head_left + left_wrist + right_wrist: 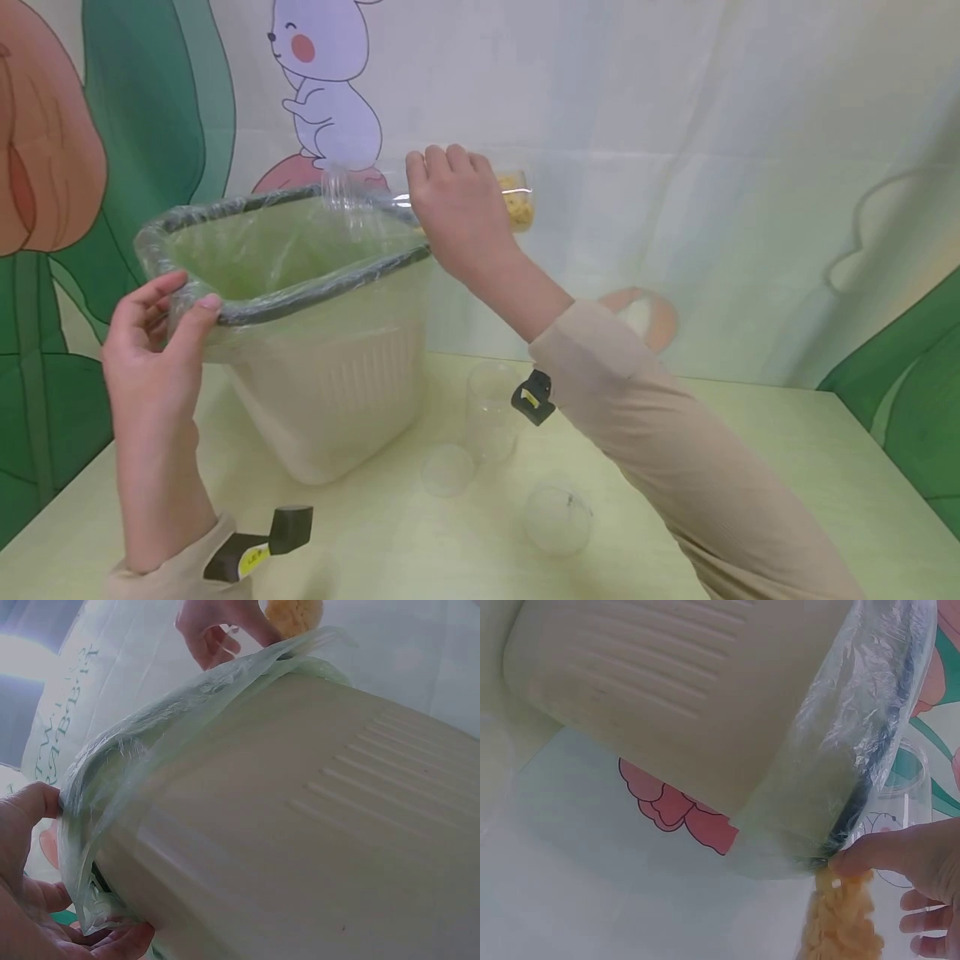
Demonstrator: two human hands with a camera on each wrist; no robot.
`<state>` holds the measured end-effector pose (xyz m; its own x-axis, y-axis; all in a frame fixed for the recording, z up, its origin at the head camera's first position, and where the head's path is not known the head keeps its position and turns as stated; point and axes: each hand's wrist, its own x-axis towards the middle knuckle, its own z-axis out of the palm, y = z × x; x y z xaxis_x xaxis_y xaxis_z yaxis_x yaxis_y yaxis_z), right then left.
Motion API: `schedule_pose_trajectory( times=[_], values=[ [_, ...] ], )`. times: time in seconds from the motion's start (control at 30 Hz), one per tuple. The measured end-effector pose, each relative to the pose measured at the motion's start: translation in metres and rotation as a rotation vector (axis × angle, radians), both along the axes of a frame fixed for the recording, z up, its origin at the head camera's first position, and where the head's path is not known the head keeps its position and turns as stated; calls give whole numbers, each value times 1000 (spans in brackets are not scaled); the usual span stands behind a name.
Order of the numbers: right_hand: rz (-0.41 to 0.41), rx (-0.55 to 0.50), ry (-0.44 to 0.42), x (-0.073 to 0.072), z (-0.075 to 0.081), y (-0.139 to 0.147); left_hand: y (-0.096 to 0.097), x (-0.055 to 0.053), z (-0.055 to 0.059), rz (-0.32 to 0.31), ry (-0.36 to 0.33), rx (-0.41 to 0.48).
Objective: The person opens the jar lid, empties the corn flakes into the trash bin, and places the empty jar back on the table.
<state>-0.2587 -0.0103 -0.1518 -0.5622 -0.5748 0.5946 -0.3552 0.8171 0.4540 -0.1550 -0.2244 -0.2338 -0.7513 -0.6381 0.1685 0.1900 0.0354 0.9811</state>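
1. Left hand (153, 333) pinches the bin (330, 408) at the left corner of its rim (322, 292), thumb and fingers closed on the liner (255, 250) there.
2. Next comes the bin, on the table (750, 475), its mouth facing up and its rim wrapped in the clear liner.
3. Right hand (461, 212) is at the bin's right corner, fingers curled round the middle of a clear jar (915, 806). Its thumb tip lies by the rim, seemingly touching the liner.
4. Held off the table, the jar lies on its side, long axis running left to right and roughly level. Its mouth end points left and seems to reach over the bin; its base points right, away from it. Yellow pieces (519, 208) sit at the base end, farthest from the bin. The right hand is on the jar; the left is well apart from it.
5. Below that hand, a clear cup (491, 417) stands on the table, a round clear lid (447, 470) just beside its left.
6. Nearer the person and farther right lies another round clear piece (558, 518).
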Motion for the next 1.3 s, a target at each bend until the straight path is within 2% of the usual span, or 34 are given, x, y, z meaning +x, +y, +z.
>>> schedule_pose_trajectory(
  times=[0.13,0.27,0.5,0.57,0.8,1.07,1.3],
  values=[
    [-1,43,32,1,-1,-2,0,0,0,0,-5,-13],
    [14,84,109,2,-4,-6,1,0,0,-2,3,-10],
    [78,168,370,-1,-13,-14,0,0,0,-4,-3,-20],
    [91,191,416,-1,-14,-15,1,0,-1,-8,3,-23],
    [119,235,422,-2,-15,-15,2,0,0,-1,-12,-50],
    [151,284,482,-4,-17,-16,2,0,0,6,-14,-41],
    [166,236,490,-7,-16,-16,1,1,1,10,-37,-68]
  ],
)
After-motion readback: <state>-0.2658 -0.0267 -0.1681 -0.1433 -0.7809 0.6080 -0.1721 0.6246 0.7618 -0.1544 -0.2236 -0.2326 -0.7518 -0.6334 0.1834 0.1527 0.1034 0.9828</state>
